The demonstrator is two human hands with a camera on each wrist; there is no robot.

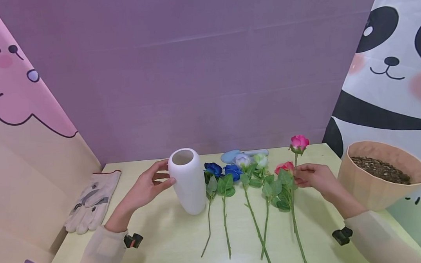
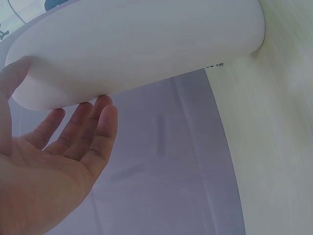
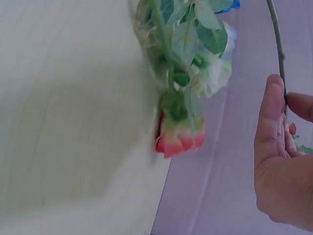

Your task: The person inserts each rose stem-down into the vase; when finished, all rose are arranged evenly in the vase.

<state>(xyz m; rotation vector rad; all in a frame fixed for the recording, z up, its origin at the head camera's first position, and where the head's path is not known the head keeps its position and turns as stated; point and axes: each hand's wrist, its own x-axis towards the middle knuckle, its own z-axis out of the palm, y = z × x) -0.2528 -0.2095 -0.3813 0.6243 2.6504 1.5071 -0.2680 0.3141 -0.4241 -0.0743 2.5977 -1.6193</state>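
My left hand [image 1: 150, 186] holds a white vase [image 1: 189, 183] near its mouth, thumb on the front and fingertips along the side. The vase stands upright on the table. In the left wrist view the thumb and fingertips touch the smooth vase wall [image 2: 137, 44]. My right hand [image 1: 313, 177] pinches the stem of a pink rose [image 1: 299, 141], its bloom raised above the other flowers. In the right wrist view finger and thumb meet on the green stem [image 3: 278, 41]. A coral-red rose [image 1: 284, 166] lies beside that hand, its bloom [image 3: 181, 137] near the table's edge.
Two blue roses [image 1: 213, 169], a pale lilac rose [image 1: 242, 160] and a whitish-green one [image 1: 260, 160] lie by the vase, stems toward me. A blue trowel [image 1: 231, 156] lies behind them. Gloves [image 1: 93, 201] lie left; a soil-filled pot [image 1: 361, 183] stands right.
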